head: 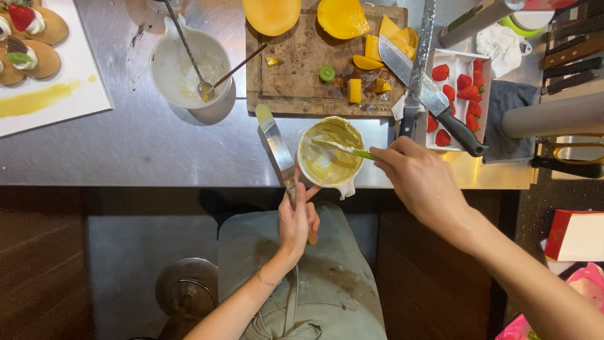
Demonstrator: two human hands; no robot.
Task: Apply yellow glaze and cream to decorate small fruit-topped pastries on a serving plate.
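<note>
Steel tabletop carries everything, and its front edge runs just above the left hand. That hand is closed around the handle of a palette knife, whose blade points away over bare steel. Just right of it, a small cup of yellow-green cream stands at the edge. The right hand pinches a green spatula inside the cup. Beyond lies a cutting board with mango pieces.
</note>
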